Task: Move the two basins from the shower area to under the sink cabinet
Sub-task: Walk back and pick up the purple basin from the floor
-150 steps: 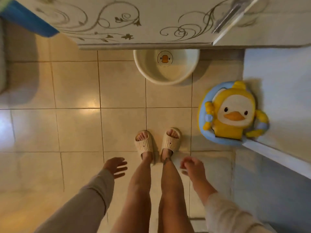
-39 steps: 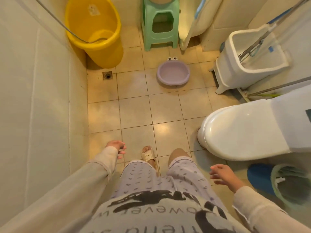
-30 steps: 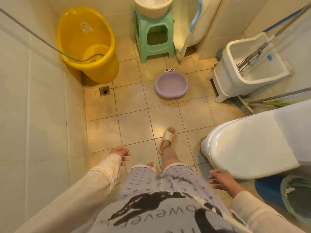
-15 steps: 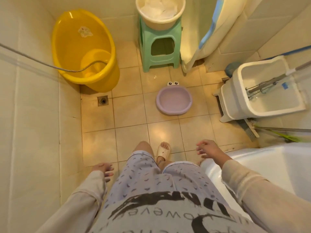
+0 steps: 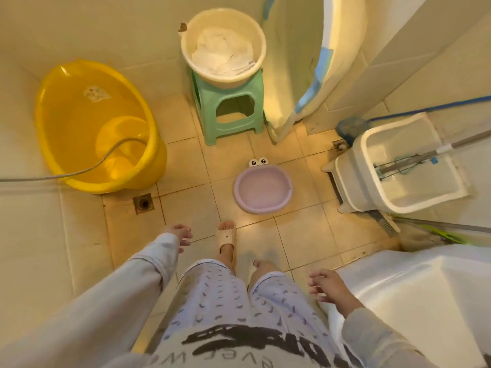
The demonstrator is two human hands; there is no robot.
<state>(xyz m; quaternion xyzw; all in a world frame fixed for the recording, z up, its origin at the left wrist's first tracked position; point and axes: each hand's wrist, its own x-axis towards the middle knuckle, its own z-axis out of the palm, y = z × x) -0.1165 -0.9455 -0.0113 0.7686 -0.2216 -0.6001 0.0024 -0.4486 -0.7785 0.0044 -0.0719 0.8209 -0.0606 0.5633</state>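
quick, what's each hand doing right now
left hand: open, holding nothing
right hand: open, holding nothing

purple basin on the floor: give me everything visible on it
The purple basin is a shallow, round, pale lilac tub that looks like plastic, with a rolled rim and two cartoon eyes standing up at its far edge. It sits upright and looks empty, flat on the tiled floor between the green stool and the person's slipper. Nothing else touches it; both hands are away from it.
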